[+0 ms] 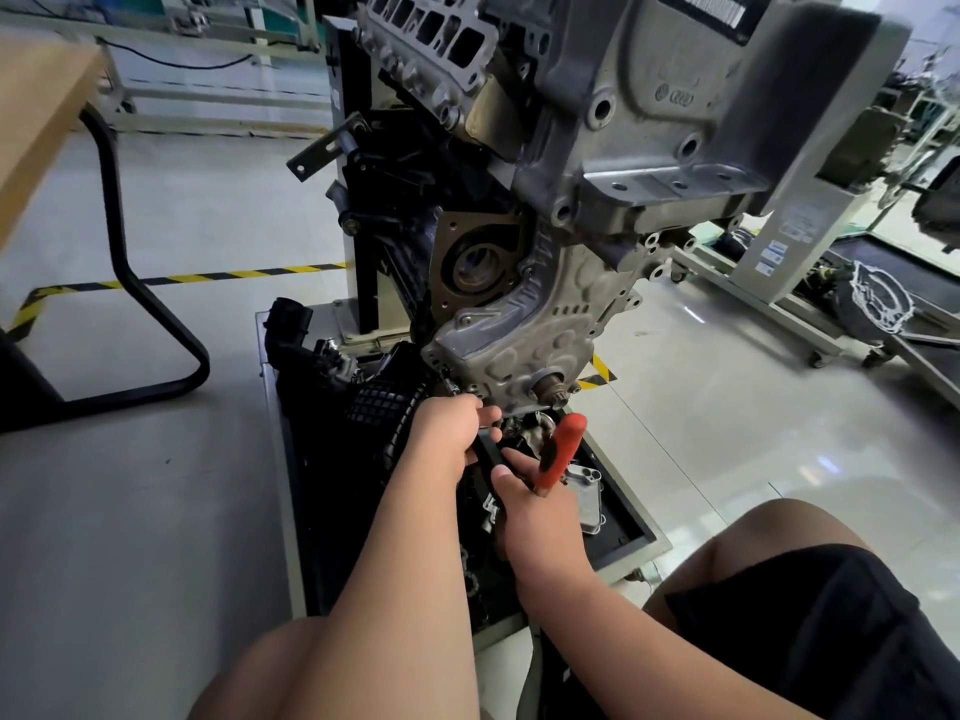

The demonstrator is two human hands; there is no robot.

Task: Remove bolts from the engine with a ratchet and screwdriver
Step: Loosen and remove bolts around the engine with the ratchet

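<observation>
Lower half of frame: bare left hand [447, 433] and bare right hand [537, 511] on bare forearms [405, 574]. Lower right: black shorts [831, 641] in matte fabric, hem above bare right knee [769, 527]; bare left knee [270, 662] at bottom left.

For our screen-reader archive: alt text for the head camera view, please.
A person's right hand holds a red-handled screwdriver and the left hand grips a black tool handle, both at the lower edge of an engine mounted on a stand.
</observation>
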